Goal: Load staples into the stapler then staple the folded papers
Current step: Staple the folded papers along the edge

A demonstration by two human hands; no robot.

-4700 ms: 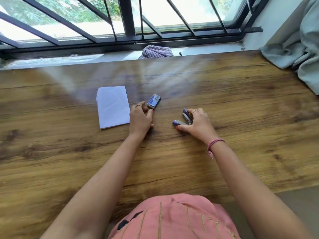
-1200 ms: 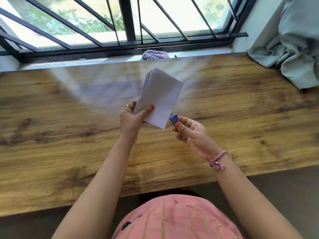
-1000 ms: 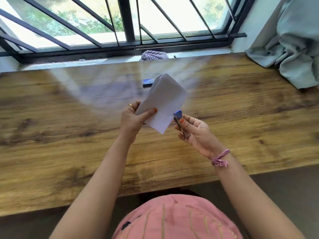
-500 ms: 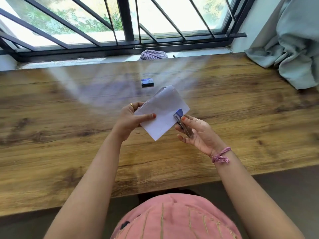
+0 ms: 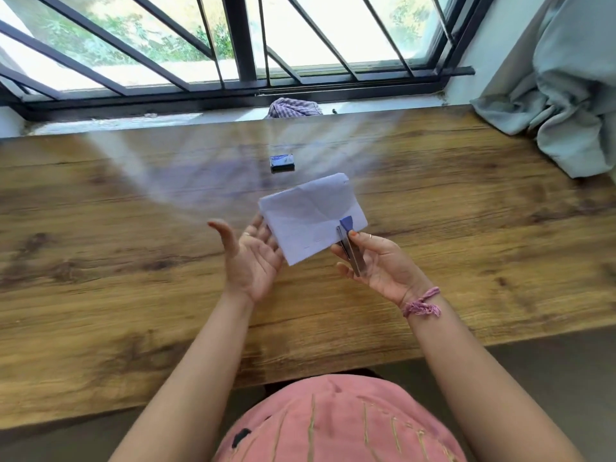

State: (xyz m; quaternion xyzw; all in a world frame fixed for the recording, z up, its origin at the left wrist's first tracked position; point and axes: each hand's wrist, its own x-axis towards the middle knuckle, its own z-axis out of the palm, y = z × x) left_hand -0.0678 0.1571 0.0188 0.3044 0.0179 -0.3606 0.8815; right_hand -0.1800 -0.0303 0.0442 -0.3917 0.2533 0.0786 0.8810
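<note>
The folded white papers hang flat above the wooden table. A small blue and silver stapler is clamped over their right near edge, held in my right hand. My left hand is palm up at the papers' left edge, thumb spread wide; its fingertips lie under the papers, so I cannot tell whether they touch. A row of small staple marks shows along the papers' near edge. The blue staple box lies on the table farther back.
A checked cloth sits on the window sill behind the table. A grey curtain drapes onto the table's far right corner. Black window bars run along the back.
My left thumb has let go of the papers and the hand has opened palm up. The papers have tilted flatter and the stapler now sits over their right near edge.
</note>
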